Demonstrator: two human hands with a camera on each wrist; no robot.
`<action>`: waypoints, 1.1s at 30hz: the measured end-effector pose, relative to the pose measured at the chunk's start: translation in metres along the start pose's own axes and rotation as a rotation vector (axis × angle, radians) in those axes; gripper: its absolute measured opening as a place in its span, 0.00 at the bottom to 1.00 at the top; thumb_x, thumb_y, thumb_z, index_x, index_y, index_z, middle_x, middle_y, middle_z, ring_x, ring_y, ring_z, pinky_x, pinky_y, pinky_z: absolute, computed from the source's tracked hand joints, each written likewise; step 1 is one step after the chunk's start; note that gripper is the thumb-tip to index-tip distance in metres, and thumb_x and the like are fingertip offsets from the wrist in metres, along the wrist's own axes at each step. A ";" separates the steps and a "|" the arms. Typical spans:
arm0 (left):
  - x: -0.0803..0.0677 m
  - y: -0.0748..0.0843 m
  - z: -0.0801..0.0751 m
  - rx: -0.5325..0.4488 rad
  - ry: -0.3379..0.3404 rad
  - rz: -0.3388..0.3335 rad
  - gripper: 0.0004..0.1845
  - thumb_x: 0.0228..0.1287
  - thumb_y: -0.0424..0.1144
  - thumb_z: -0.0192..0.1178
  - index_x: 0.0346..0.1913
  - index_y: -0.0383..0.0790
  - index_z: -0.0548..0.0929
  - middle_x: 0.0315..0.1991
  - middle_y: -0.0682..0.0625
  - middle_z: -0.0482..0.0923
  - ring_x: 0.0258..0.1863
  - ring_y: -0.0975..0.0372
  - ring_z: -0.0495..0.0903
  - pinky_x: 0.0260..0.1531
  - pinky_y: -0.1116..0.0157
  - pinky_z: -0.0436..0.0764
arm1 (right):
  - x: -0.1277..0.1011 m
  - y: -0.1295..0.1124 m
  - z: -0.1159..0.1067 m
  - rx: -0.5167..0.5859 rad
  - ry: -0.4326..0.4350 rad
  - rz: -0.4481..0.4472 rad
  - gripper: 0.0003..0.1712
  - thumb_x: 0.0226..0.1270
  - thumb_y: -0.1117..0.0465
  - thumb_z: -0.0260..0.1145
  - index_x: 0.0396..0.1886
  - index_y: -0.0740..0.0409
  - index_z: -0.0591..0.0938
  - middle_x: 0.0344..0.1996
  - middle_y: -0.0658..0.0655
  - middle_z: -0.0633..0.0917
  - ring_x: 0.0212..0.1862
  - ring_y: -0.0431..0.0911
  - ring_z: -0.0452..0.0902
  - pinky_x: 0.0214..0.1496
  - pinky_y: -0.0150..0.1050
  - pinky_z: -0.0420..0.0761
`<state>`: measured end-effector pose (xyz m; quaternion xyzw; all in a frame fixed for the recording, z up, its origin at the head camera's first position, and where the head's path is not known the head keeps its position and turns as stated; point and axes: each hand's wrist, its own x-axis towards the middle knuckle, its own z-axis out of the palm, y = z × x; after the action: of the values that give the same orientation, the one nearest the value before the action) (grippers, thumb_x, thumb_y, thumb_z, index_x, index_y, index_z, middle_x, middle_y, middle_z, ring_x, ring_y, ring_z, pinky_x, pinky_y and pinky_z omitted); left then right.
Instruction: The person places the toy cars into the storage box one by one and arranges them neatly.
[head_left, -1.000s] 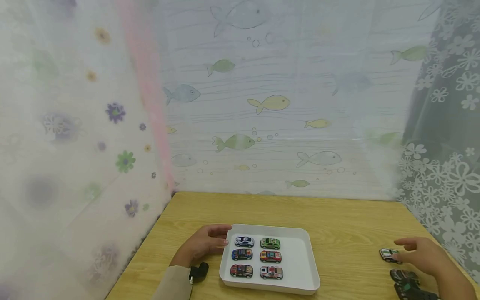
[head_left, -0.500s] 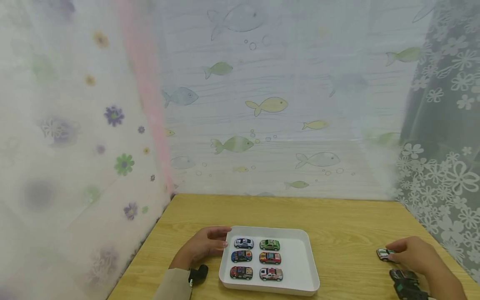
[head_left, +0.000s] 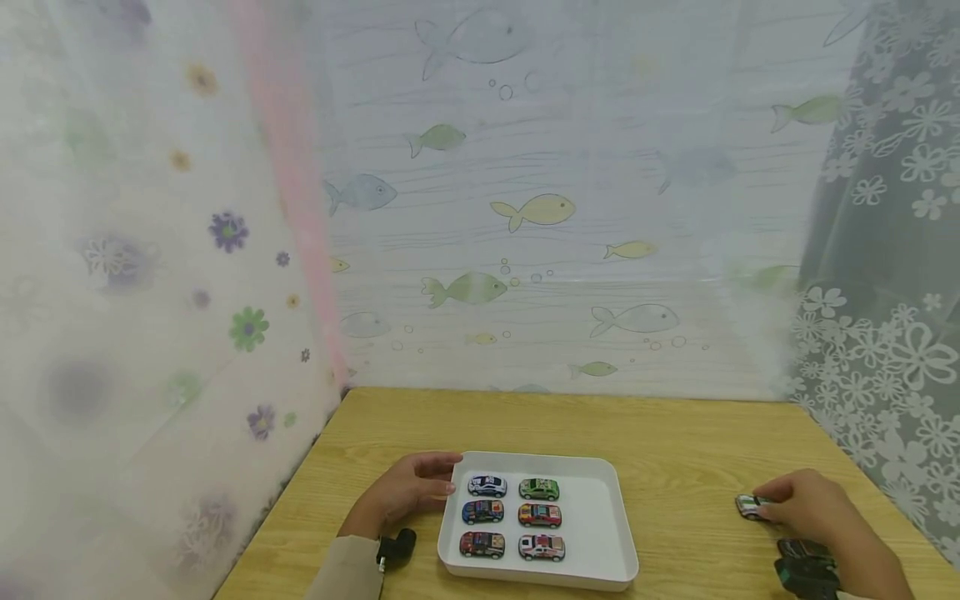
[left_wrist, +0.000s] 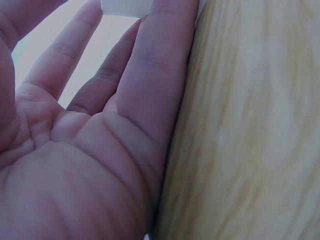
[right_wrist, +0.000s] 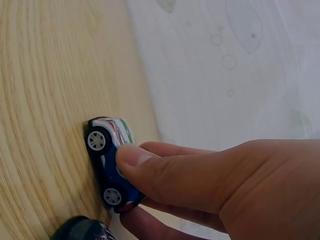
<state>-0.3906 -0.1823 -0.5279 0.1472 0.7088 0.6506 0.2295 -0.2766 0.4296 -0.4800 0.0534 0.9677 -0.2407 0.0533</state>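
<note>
My right hand (head_left: 813, 504) pinches a white toy car with green and red stripes (right_wrist: 112, 162) between thumb and fingers; in the right wrist view its blue side and two wheels show. The head view has this car low over or on the table, right of a white tray (head_left: 626, 533). Against the tray's left side rests my left hand (head_left: 408, 487), its fingers extended to the wall; the left wrist view shows the palm (left_wrist: 85, 170) and mostly straight fingers. Inside the tray stand two columns of toy cars, among them a green car (head_left: 538, 489) and a red-yellow car (head_left: 540, 515).
A dark toy car (right_wrist: 82, 229) lies just below the held one, partly hidden in the head view by the right wrist and its black camera (head_left: 806, 575). Wooden table (head_left: 690, 467) stretches between tray and right hand. Fish-patterned curtains (head_left: 555, 275) hang behind it.
My right hand has closed its grip on the white-green toy car and moved left with it, away from the dark car. My left hand stays at the tray's side.
</note>
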 end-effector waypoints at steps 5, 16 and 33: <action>0.000 0.000 0.000 -0.019 -0.003 0.005 0.31 0.66 0.33 0.71 0.71 0.41 0.77 0.68 0.38 0.76 0.63 0.52 0.80 0.56 0.52 0.87 | 0.001 -0.013 0.005 0.003 -0.005 -0.029 0.26 0.58 0.49 0.80 0.50 0.62 0.90 0.42 0.59 0.91 0.46 0.60 0.85 0.47 0.59 0.84; 0.002 -0.003 0.000 -0.045 -0.016 0.016 0.32 0.65 0.32 0.71 0.72 0.39 0.76 0.68 0.38 0.76 0.63 0.52 0.81 0.56 0.52 0.87 | 0.004 -0.046 0.022 -0.008 0.032 -0.091 0.19 0.59 0.55 0.80 0.47 0.60 0.91 0.41 0.59 0.91 0.46 0.60 0.85 0.48 0.60 0.84; 0.000 0.000 0.000 -0.046 -0.012 0.012 0.31 0.66 0.32 0.70 0.72 0.40 0.76 0.68 0.38 0.76 0.64 0.52 0.80 0.56 0.52 0.87 | 0.010 -0.049 0.023 -0.032 0.034 -0.090 0.19 0.58 0.54 0.80 0.46 0.59 0.91 0.42 0.58 0.91 0.48 0.61 0.84 0.50 0.61 0.83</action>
<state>-0.3907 -0.1818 -0.5284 0.1498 0.6915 0.6671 0.2332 -0.2907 0.3763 -0.4783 0.0133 0.9736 -0.2264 0.0268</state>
